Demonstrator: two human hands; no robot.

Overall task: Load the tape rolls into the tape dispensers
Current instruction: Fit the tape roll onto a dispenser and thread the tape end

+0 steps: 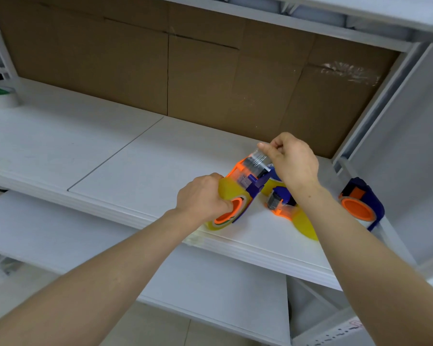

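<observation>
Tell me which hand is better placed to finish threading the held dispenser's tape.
Likely right: the right hand pinches the clear tape end at the head of the dispenser, while the left hand grips its yellow roll.

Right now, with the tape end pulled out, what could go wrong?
The tape end pinched by the right hand looks wrinkled; it may stick to itself.
The right forearm crosses above the second dispenser and could knock it.
The left hand grips the roll, which may stop it turning.
</observation>
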